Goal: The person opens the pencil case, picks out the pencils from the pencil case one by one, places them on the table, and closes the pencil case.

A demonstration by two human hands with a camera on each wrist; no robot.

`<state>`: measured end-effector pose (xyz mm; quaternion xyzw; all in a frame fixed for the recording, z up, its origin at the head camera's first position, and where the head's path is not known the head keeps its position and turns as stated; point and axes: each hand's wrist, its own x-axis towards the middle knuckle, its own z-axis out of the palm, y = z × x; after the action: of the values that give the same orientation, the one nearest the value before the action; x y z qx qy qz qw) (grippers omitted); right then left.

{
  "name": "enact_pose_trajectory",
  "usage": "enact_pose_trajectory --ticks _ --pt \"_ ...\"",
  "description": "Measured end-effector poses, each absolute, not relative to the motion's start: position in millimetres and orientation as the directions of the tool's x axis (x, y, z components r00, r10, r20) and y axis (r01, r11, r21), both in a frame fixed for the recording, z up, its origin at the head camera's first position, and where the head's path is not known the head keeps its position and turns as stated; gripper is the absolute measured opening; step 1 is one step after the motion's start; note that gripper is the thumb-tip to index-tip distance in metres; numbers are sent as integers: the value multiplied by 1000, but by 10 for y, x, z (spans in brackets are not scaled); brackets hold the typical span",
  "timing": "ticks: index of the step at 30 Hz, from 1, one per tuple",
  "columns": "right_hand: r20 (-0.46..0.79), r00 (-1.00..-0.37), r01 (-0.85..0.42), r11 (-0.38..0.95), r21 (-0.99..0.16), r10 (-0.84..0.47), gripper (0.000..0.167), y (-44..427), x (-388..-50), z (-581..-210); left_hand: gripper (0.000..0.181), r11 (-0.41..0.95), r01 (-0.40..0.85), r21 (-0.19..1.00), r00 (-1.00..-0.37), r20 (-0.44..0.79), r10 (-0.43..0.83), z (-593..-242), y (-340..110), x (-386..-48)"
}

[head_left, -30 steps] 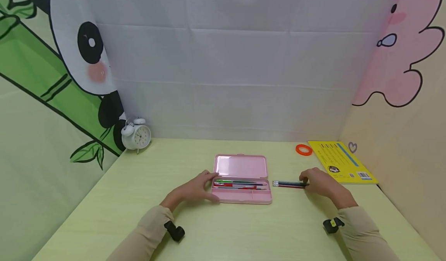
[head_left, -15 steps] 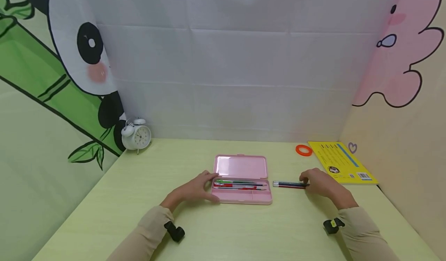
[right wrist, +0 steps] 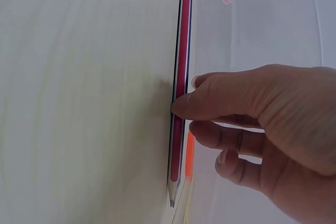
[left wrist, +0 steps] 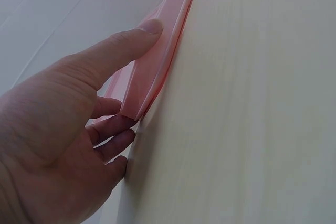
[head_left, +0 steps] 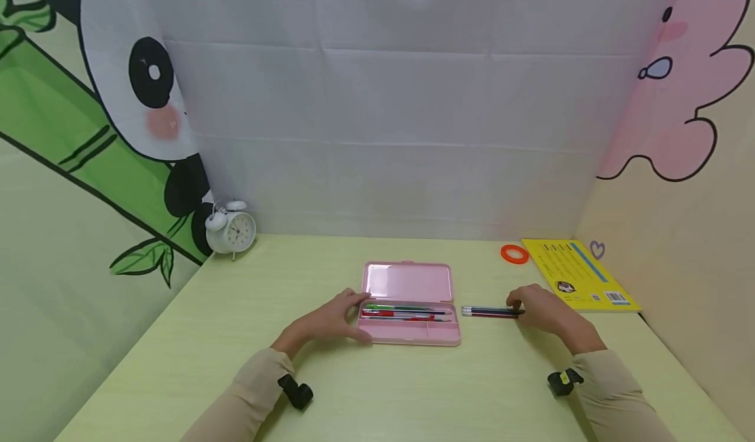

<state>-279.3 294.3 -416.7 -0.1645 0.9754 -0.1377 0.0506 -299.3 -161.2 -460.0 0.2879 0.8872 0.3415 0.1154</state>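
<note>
A pink pencil case (head_left: 408, 345) lies with its lid raised on the table, several pens and pencils in its long compartment. My left hand (head_left: 330, 319) holds its left end, thumb on the near side; the left wrist view shows the thumb and fingers of that hand (left wrist: 68, 124) around the case's end (left wrist: 152, 66). Right of the case, a small bundle of pencils (head_left: 486, 311) lies on the table, and my right hand (head_left: 545, 311) pinches its right end. In the right wrist view, my thumb and fingers (right wrist: 257, 124) grip a red-striped pencil (right wrist: 182, 40) near its sharpened tip.
An orange ring (head_left: 514, 254) and a yellow book (head_left: 580, 275) lie at the back right of the table. A white alarm clock (head_left: 231, 229) stands at the back left. Behind the table hangs a white cloth (head_left: 401, 101).
</note>
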Motion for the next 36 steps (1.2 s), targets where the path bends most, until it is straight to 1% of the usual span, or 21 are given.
enact_pose_trajectory --ticks 7,12,16,23,30,36 --pt "-36 -942 -305 894 -327 -335 32 2931 -2796 -4148 98 603 431 672 -811 -5 586 -4615 -1611 -3006" --pt "14 -922 -369 864 -342 -388 30 2900 -2822 -4133 98 602 435 669 -811 1 585 -4621 -1610 -3018" --pt "61 -900 -424 831 -361 -432 25 2797 -2828 -4108 98 603 441 665 -810 4 587 -4634 -1609 -3032" --pt "150 -847 -521 742 -422 -509 16 2424 -2770 -4009 97 596 441 671 -805 2 593 -4632 -1607 -3034" --pt "153 -782 -611 694 -381 -605 12 1941 -2839 -3983 98 600 430 674 -815 4 580 -4616 -1620 -3010" --pt "157 -754 -642 665 -382 -638 12 1695 -2920 -4093 96 592 440 675 -808 10 589 -4623 -1605 -3017"
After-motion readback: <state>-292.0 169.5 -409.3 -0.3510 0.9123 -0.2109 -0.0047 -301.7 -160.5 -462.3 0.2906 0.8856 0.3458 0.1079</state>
